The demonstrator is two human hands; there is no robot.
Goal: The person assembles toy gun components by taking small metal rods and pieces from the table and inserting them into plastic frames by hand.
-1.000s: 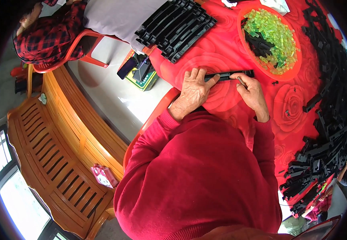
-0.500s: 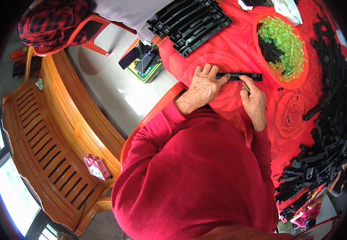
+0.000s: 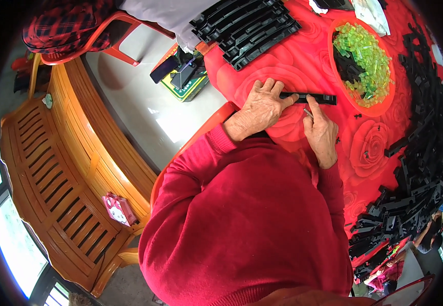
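Observation:
A short black plastic strip with a channelled top lies on the red rose-patterned tablecloth. Its left end disappears under my left hand, which holds it down with the thumb along the top and the fingers beyond. My right hand touches the strip from the near side with its index fingertip. Tucked in that hand's curled fingers is a thin grey rod, only its end showing. What lies beneath the two fingertips is hidden.
An orange-red bowl of yellow-green translucent pieces and some black parts stands beyond my right hand. Several long black strips lie in rows at the far left. A large heap of black parts fills the right side. Small black bits are scattered nearby.
My right index fingertip has shifted slightly along the strip, and the rod's tip shows a little more. My left hand keeps its hold. The whole view has shifted slightly.

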